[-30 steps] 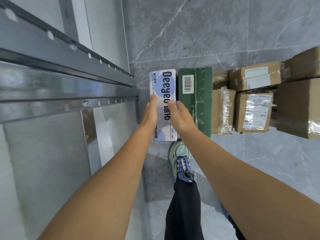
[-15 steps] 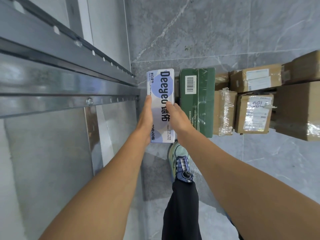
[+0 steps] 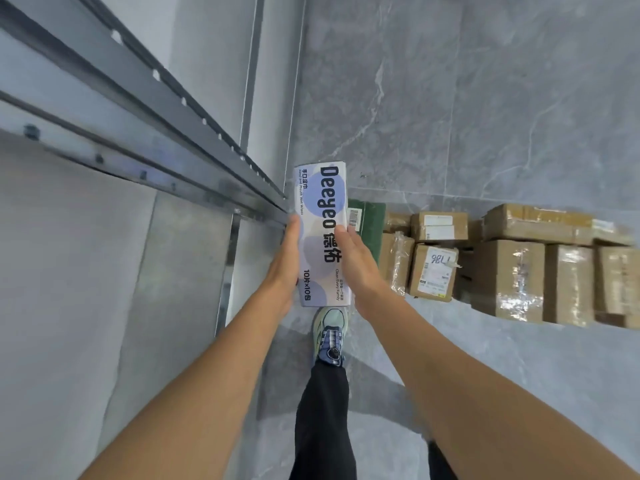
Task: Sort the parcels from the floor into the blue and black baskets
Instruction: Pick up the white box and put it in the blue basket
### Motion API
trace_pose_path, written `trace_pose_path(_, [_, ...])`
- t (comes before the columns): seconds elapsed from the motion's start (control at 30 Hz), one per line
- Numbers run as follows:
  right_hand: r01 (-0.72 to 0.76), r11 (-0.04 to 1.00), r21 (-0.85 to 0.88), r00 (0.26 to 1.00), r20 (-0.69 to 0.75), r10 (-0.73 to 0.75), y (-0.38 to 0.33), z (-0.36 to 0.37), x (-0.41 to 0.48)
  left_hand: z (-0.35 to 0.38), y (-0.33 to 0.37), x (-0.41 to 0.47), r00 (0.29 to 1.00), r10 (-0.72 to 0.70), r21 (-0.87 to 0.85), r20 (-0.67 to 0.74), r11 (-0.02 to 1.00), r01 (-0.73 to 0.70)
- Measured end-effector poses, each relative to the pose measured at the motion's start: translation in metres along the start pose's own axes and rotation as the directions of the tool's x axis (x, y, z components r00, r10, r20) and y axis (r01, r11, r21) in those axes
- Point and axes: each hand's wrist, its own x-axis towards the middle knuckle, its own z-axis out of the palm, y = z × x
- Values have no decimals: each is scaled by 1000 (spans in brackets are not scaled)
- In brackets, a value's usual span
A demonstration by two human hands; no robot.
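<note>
Raised wipes box (image 3: pixel 320 209) overlaps green parcel (image 3: pixel 373 220); rack (image 3: pixel 194 157) left — cartons (image 3: pixel 509 278) right.

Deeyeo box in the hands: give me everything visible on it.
The Deeyeo box is a long, narrow white carton with lavender and grey circles, and it looks like glossy card. Bold dark "Deeyeo" lettering and Chinese characters run along its top face. It looks closed and undented, lying flat with its long axis pointing away from the person. The left hand presses flat on its left side. The right hand grips the right edge, thumb on top. It hides part of the green parcel.
</note>
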Motion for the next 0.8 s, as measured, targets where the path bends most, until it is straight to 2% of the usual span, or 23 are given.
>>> trace_pose_path(0.2, [160, 982, -102, 987, 47, -156, -54, -54, -118, 42, 45, -140, 989, 140, -89, -37, 986, -143])
trace_pose_path(0.37, [260, 946, -194, 960, 153, -233, -90, -91, -220, 74, 70, -257, 967, 231, -163, -104, 955, -246])
trace_pose_path(0.47, [323, 915, -241, 937, 219, -273, -92, -106, -251, 84, 77, -320, 951, 270, -219, -148, 929, -298])
trace_pose_path(0.8, [463, 826, -322, 855, 406, -322, -107, -90, -425, 74, 51, -486, 881, 299, -310, -367, 853, -419])
